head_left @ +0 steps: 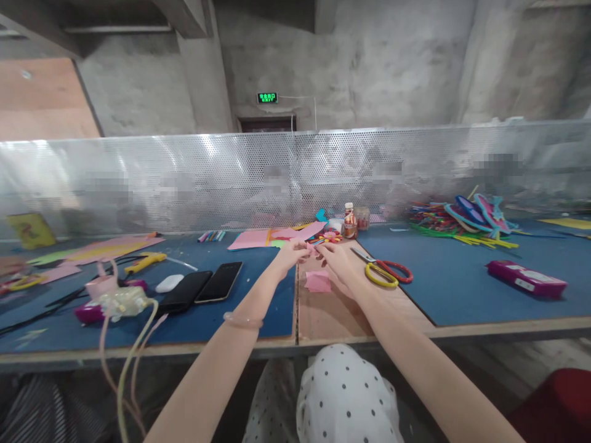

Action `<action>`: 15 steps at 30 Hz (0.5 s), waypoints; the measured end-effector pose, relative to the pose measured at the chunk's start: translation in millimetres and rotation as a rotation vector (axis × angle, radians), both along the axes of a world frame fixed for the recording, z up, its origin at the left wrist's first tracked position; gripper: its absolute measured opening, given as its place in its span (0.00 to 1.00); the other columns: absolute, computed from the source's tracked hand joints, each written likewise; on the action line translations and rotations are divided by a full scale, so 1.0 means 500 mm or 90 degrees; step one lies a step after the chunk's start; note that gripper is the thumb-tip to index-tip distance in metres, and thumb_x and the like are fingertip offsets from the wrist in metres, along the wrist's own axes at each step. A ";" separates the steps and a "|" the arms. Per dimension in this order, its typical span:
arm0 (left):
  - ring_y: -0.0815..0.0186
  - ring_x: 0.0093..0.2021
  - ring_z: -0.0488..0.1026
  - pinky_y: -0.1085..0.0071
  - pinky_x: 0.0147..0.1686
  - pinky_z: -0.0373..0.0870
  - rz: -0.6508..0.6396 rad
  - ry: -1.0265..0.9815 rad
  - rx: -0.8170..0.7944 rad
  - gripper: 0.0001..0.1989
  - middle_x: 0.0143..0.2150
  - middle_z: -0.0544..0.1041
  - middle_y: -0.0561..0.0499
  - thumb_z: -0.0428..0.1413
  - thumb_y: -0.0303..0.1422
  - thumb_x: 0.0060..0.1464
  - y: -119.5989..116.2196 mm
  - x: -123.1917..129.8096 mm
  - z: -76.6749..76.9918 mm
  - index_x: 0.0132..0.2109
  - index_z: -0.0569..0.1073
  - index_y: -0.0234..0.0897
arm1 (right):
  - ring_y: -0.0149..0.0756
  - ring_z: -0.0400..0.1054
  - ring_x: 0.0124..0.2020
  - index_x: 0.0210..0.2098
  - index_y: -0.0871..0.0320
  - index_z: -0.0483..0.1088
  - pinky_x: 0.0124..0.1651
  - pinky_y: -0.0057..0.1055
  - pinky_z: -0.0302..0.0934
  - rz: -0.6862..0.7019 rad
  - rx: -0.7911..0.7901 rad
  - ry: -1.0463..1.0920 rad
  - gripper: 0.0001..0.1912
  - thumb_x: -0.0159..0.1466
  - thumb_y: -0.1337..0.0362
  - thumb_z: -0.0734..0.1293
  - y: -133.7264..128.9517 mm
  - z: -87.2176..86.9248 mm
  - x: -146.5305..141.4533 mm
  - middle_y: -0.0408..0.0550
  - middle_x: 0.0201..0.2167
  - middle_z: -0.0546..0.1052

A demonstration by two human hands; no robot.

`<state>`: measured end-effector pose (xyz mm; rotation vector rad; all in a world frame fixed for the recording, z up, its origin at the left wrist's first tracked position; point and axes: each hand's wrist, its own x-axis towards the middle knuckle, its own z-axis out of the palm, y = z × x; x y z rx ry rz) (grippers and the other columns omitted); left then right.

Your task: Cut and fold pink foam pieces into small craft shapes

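Observation:
Both my hands meet over the middle of the table, with a small piece of pink paper [312, 249] between their fingertips. My left hand [293, 252] pinches it from the left, and my right hand [333, 253] has its fingers closed on the other side. The fingers partly cover the paper, so its exact shape is hidden. Just below, several small pink paper pieces [318, 282] lie on the bare wooden strip. Scissors [382, 271] with one yellow and one red handle rest to the right of my right forearm.
Pink paper sheets [250, 239], a bottle [349, 221] and a glass jar [362, 218] stand or lie behind my hands. Phones [219, 283], a glue gun [145, 262] and cables are at left. At right are a purple packet [526, 279] and a heap of pipe cleaners [434, 220].

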<state>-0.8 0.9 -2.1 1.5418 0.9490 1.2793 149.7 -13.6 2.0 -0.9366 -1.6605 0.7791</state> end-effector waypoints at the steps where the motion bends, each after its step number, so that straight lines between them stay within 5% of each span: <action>1: 0.71 0.29 0.68 0.72 0.31 0.63 0.010 0.000 -0.004 0.11 0.30 0.73 0.50 0.60 0.33 0.38 0.000 0.000 0.000 0.31 0.69 0.34 | 0.28 0.64 0.25 0.27 0.61 0.71 0.23 0.22 0.56 -0.001 0.003 0.009 0.12 0.56 0.64 0.57 0.001 -0.001 0.001 0.47 0.26 0.73; 8: 0.71 0.28 0.68 0.73 0.31 0.63 0.016 0.029 -0.001 0.11 0.28 0.73 0.50 0.60 0.34 0.38 -0.006 0.003 0.005 0.31 0.71 0.33 | 0.29 0.64 0.27 0.28 0.61 0.71 0.25 0.24 0.57 -0.022 0.078 -0.055 0.12 0.54 0.58 0.62 0.007 0.001 0.002 0.47 0.28 0.74; 15: 0.71 0.28 0.67 0.74 0.28 0.62 0.030 0.078 0.048 0.12 0.28 0.73 0.50 0.59 0.37 0.39 -0.002 -0.001 0.001 0.31 0.72 0.33 | 0.30 0.64 0.26 0.26 0.60 0.72 0.31 0.26 0.57 -0.103 0.188 -0.166 0.10 0.56 0.63 0.61 0.011 -0.004 -0.002 0.47 0.25 0.74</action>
